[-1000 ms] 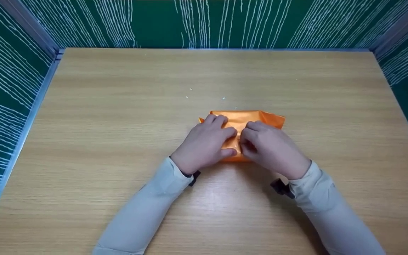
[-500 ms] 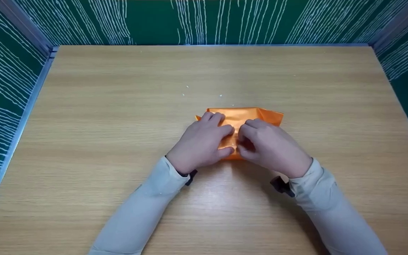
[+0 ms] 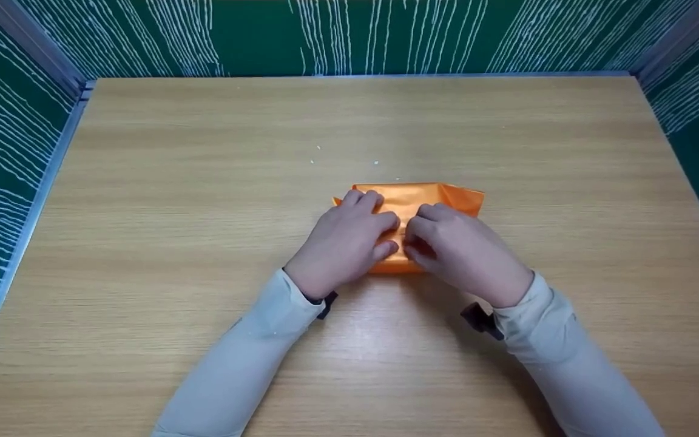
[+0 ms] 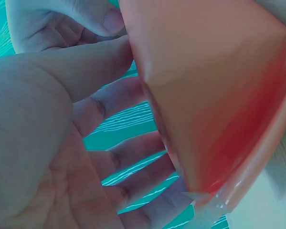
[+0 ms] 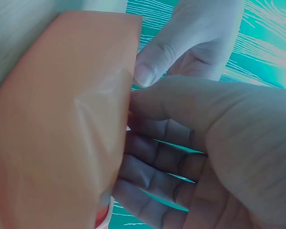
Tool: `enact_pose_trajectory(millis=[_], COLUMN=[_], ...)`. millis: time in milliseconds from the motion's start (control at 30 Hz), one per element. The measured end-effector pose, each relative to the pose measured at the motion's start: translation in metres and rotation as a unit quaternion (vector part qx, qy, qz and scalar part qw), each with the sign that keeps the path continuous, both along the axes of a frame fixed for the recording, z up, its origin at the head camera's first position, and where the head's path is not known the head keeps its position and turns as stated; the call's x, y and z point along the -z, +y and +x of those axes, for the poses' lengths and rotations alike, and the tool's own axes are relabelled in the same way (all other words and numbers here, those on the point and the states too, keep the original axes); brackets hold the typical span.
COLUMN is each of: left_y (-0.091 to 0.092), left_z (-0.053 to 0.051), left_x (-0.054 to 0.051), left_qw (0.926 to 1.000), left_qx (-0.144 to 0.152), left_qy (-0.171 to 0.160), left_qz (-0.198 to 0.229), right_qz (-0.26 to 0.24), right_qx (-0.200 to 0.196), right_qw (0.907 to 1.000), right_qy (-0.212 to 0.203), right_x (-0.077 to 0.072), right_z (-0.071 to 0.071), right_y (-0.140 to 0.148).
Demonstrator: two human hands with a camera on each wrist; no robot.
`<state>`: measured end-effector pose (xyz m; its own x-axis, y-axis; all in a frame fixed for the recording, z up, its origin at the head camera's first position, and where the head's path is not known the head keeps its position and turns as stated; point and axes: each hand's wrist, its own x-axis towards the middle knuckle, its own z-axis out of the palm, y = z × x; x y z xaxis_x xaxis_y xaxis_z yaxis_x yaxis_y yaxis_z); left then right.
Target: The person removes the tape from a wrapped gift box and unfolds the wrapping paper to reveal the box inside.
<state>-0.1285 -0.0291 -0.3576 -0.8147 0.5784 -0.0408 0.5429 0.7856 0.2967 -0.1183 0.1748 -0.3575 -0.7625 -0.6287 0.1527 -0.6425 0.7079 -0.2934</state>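
Observation:
A flat, shiny orange wrapped package (image 3: 410, 197) lies on the table, with loose folded ends at its left and right. My left hand (image 3: 346, 243) rests on its left part, fingers spread and thumb toward the middle. Facing it, my right hand (image 3: 468, 252) has curled fingers and seems to pinch the wrapping near the centre, thumb close to the index finger. In the left wrist view, an end of the package (image 4: 205, 71) shows a glossy clear strip along one edge. A tiny white bit (image 5: 128, 128) peeks out by the right fingertips; most of what they grip is hidden.
The wooden table (image 3: 204, 152) carries several tiny white specks beyond the package. Green walls (image 3: 258, 42) with white wavy lines stand along its back and sides. A dark wrist strap device (image 3: 481, 320) shows below the right cuff.
My left thumb has drawn slightly away from me along the package. The right hand stays nearly in place on it. The whole view has shifted a little.

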Motion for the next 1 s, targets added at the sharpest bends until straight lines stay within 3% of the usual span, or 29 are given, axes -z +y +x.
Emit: enact_pose_trajectory(millis=[467, 1000], left_y=[-0.0026, -0.0013], left_z=[0.0004, 0.0002], left_x=[0.0025, 0.0008], left_qw=[0.9996, 0.9999], left_qx=[0.009, 0.004], left_qy=[0.021, 0.01], left_qz=[0.018, 0.008], right_qz=[0.002, -0.003], right_qx=[-0.004, 0.007], right_qw=[0.9994, 0.9999], right_qy=[0.034, 0.015], right_x=[0.0024, -0.0006], right_z=[-0.0007, -0.0012], right_y=[0.0011, 0.0025])
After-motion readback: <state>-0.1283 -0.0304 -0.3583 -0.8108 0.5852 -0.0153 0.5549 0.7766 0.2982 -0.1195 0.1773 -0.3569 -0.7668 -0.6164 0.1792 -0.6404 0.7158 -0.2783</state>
